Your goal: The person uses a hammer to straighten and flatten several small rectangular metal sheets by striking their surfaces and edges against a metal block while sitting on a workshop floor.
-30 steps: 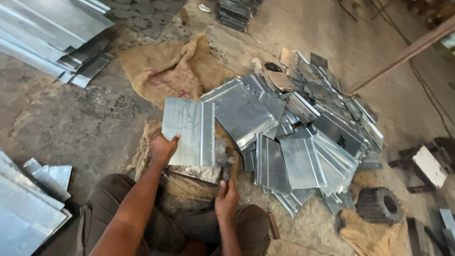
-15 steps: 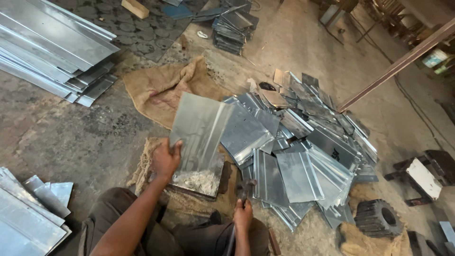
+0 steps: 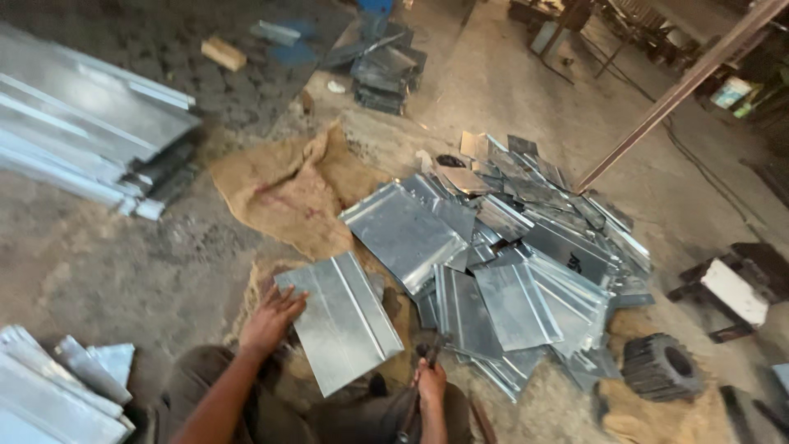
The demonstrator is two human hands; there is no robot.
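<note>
Seated person handling a ribbed metal sheet beside a heap of like sheets.

Left hand (image 3: 269, 319), lower left of centre, lies with fingers spread on the left edge of the metal sheet (image 3: 341, 321), which rests tilted over the lap, low in the frame at centre. Right hand (image 3: 429, 383), bottom centre, is closed around a dark tool (image 3: 427, 349) just beside the sheet's lower right corner. The heap of sheets (image 3: 509, 263) fills centre right. A burlap sack (image 3: 288, 193) lies upper left of centre; long metal panels (image 3: 82, 123) are stacked at upper left.
</note>
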